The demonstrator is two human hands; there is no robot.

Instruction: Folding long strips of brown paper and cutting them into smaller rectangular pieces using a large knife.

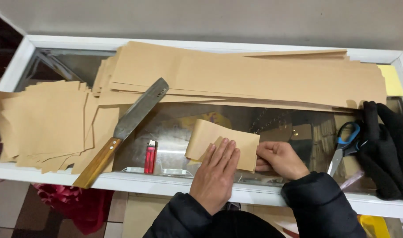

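Observation:
A small piece of brown paper (210, 134), partly folded over, lies on the glass counter top (179, 128). My left hand (217, 169) rests flat on it, fingers together, pressing the fold down. My right hand (278, 158) pinches the paper's right edge between thumb and fingers. Both arms wear dark sleeves.
A long stack of brown paper strips (250, 77) lies at the back, and smaller cut sheets (45, 121) at the left. A large knife with a wooden handle (122, 132) lies diagonally, a red lighter (150, 156) beside it. Blue-handled scissors (344, 147) and black gloves (386, 150) sit at the right.

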